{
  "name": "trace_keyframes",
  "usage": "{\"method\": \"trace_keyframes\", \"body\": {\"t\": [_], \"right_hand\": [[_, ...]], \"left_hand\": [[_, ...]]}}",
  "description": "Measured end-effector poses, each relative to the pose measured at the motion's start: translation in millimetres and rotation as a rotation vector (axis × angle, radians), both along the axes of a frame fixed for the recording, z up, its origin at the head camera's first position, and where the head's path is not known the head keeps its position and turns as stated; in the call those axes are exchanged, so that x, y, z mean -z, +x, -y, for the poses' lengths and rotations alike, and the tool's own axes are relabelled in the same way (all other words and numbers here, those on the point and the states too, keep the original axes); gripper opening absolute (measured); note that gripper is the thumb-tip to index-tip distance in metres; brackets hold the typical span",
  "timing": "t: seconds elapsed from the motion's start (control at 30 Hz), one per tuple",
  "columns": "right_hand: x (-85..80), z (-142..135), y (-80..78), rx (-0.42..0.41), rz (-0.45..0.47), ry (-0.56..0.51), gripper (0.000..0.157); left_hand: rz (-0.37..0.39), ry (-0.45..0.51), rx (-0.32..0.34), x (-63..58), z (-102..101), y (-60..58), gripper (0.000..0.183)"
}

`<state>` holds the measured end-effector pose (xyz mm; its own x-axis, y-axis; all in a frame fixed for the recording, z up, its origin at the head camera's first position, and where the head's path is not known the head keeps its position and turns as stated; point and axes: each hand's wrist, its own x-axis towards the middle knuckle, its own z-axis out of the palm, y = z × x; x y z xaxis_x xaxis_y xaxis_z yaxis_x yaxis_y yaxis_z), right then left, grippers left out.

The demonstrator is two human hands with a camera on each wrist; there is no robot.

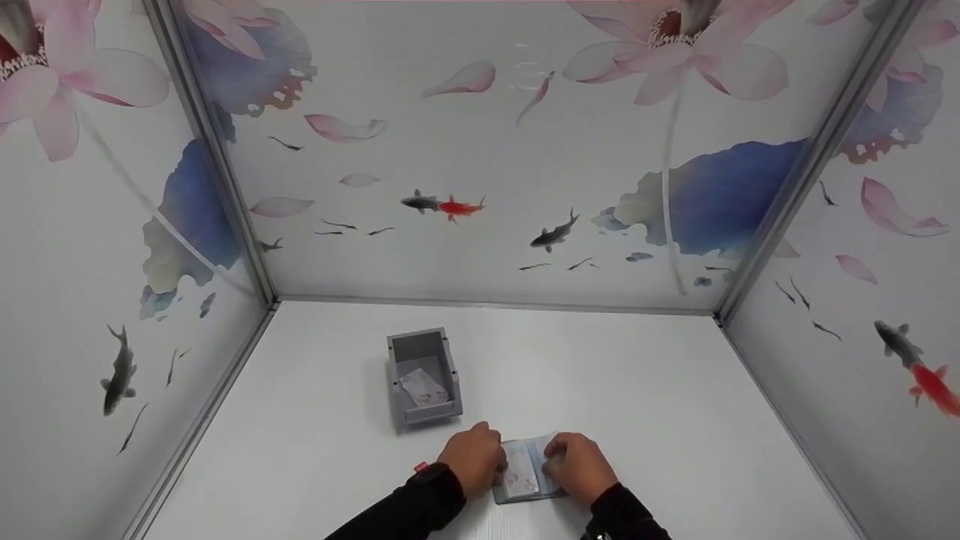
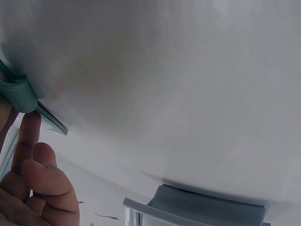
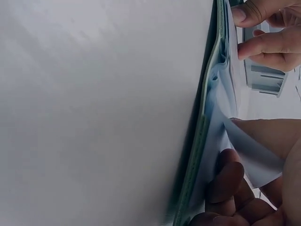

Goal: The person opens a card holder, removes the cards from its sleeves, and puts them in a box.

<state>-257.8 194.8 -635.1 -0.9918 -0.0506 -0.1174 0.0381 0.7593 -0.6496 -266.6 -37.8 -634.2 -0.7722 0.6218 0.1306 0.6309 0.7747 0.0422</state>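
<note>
An opened card holder (image 1: 517, 498) with a green cover and clear bluish sleeves lies near the front. In its left side shows a pale card (image 1: 520, 474) with a floral print. My left hand (image 1: 474, 460) grips the holder's left edge; in the left wrist view, its fingers are by a stitched green strap (image 2: 21, 97). At the right side my right hand (image 1: 583, 468) pinches a sleeve page. That thin page (image 3: 256, 157) is lifted and bent between thumb and fingers in the right wrist view. Part of the right half is hidden by the right hand.
Behind and left of the holder stands a grey bin (image 1: 433, 412) with printed cards (image 1: 424, 388) inside. The white tabletop (image 1: 600, 375) is bordered by printed panels at the left, back and right.
</note>
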Motion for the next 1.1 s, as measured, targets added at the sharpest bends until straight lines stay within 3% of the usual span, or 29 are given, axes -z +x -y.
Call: {"method": "trace_keyframes", "body": {"t": [0.47, 0.77, 0.9, 1.1], "right_hand": [[-1.7, 3.5, 2.4, 0.019, -0.132, 0.114, 0.031], [-6.0, 16.3, 2.4, -0.090, -0.049, 0.032, 0.014], [-4.2, 19.7, 0.9, -0.092, -0.035, 0.003, 0.010], [-3.4, 20.6, -2.6, -0.077, 0.037, -0.053, 0.016]], "left_hand": [[-0.018, 0.006, 0.004, 2.7, 0.9, 1.2, 0.017], [-0.049, 0.015, 0.017, 3.7, 1.0, 1.8, 0.014], [-0.071, 0.013, 0.019, 4.9, 1.1, 2.3, 0.012], [-0.050, 0.043, 0.020, 6.7, 2.0, 2.0, 0.012]]}}
